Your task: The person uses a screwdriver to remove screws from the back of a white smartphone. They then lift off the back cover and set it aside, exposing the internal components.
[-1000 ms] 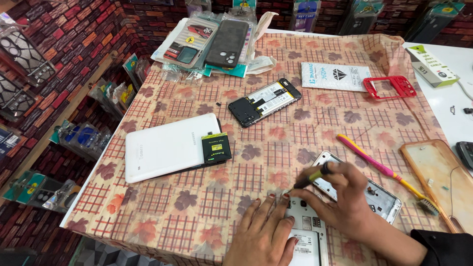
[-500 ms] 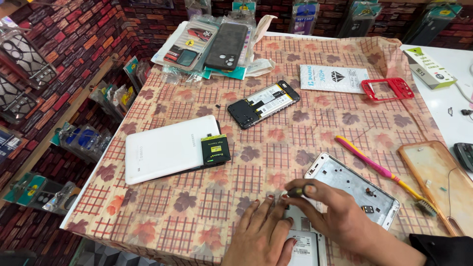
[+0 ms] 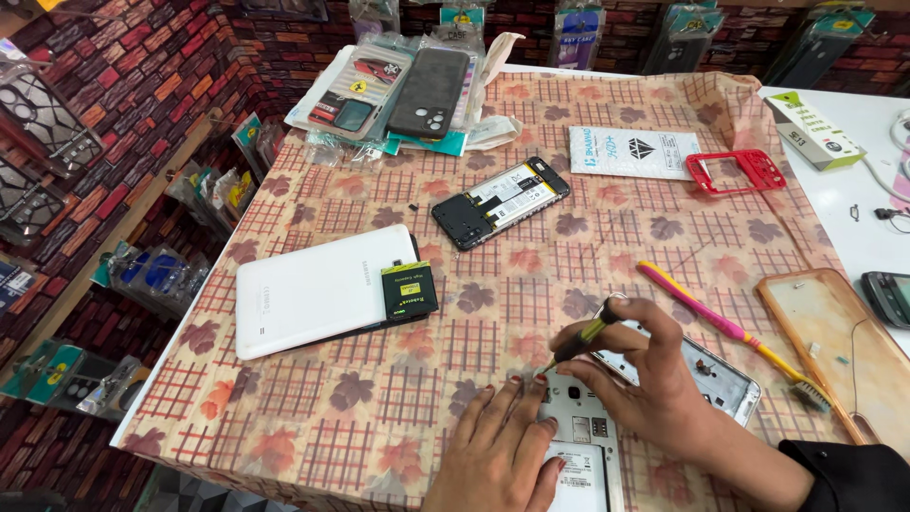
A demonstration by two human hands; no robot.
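The screwdriver (image 3: 580,339), gripped in the right hand (image 3: 654,379), has been raised again at lower centre; the flat left hand (image 3: 498,455) steadies the phone (image 3: 578,446).

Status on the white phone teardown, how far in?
Done: back cover is off the white phone, its insides exposed; a separate silver frame lies beside it. In hand: the right hand holds a screwdriver with its tip at the phone's top edge, while the left hand pins the phone down. Left: cannot tell how many screws remain; the board looks seated in the body.
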